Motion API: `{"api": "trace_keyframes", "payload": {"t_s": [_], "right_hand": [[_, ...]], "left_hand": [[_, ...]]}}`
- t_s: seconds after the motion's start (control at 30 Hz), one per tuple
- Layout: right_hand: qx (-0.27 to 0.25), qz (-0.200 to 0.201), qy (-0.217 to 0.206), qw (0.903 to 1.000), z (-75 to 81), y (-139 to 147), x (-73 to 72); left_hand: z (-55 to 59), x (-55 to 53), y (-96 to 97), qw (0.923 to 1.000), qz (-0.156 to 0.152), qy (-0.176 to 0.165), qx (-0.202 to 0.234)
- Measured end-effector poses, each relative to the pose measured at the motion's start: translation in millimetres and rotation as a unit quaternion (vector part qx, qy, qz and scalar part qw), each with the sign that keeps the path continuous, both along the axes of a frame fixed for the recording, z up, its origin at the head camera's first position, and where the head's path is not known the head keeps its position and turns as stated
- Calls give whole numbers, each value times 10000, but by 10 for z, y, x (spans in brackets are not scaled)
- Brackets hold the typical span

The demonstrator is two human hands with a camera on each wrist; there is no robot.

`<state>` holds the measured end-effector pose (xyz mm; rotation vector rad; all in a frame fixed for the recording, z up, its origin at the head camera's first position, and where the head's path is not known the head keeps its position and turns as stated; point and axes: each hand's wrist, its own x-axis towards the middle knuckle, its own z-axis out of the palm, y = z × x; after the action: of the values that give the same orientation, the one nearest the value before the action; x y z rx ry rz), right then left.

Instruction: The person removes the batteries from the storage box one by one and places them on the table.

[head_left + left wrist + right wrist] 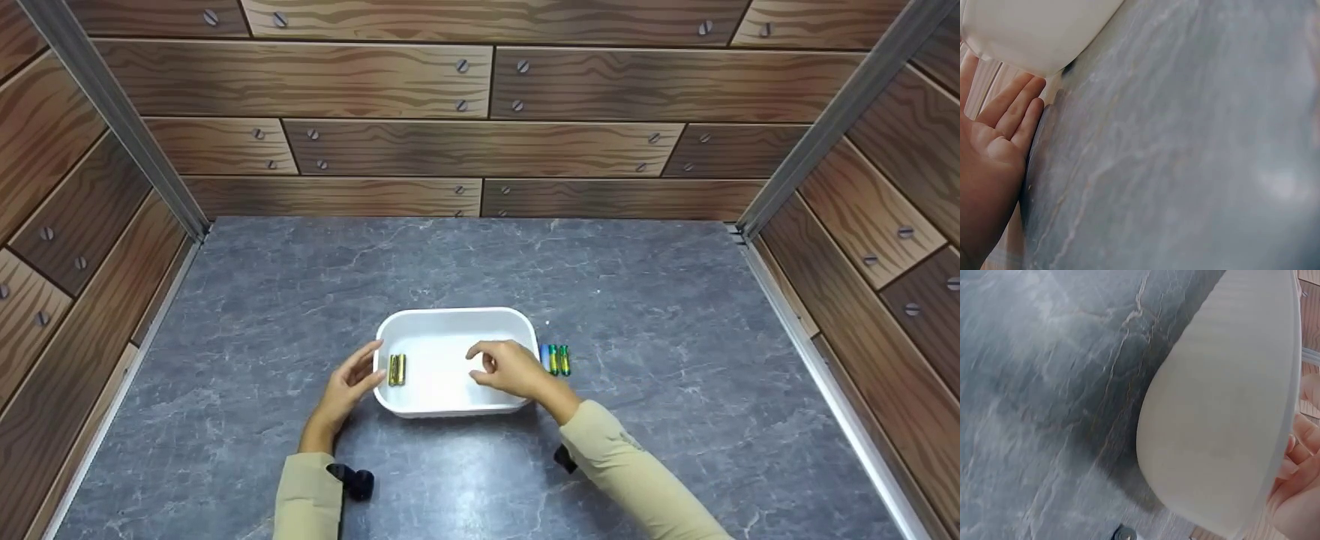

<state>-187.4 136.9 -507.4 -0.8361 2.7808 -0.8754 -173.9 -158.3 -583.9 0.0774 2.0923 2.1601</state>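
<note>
A white rectangular tub stands on the grey marbled tabletop. Two gold-coloured batteries lie side by side inside it, by its left end. My left hand is at the tub's left rim, thumb and fingers spread; in the left wrist view its fingers extend straight beside the tub wall. Over the right part of the tub hovers my right hand, thumb and forefinger bent towards each other with a gap and nothing visible between them. Its other fingers are partly hidden behind the tub wall in the right wrist view.
Just outside the tub's right end lie two green batteries and a blue one, partly covered by the rim. Wood-patterned walls enclose the table at the back and both sides, with metal posts at the corners.
</note>
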Motion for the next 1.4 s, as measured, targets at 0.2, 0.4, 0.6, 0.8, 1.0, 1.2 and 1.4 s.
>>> {"api": "trace_keyframes", "payload": {"t_s": [0.2,0.4,0.6,0.8,1.0,1.2,1.4], "right_hand": [[153,158,-32,9998,-36,-125,-11],[220,191,-3,9996,-59,-260,-28],[194,168,-83,9996,-95,-429,-44],[218,51,-290,9993,-150,-593,-49],[234,-43,-328,9992,-219,-689,-37],[283,-131,-353,9989,-272,-767,-30],[347,-301,-358,9983,-271,-868,-46]], "left_hand": [[0,-1,4,10000,-27,10,-49],[-10,-7,-2,10000,11,51,-18],[-14,-10,-6,10000,31,65,-38],[-17,-9,-7,10000,37,47,19],[-25,-8,-19,9999,-14,110,-120],[-33,-13,-14,10000,-25,69,6],[-28,-10,-2,9999,22,91,62]]}}
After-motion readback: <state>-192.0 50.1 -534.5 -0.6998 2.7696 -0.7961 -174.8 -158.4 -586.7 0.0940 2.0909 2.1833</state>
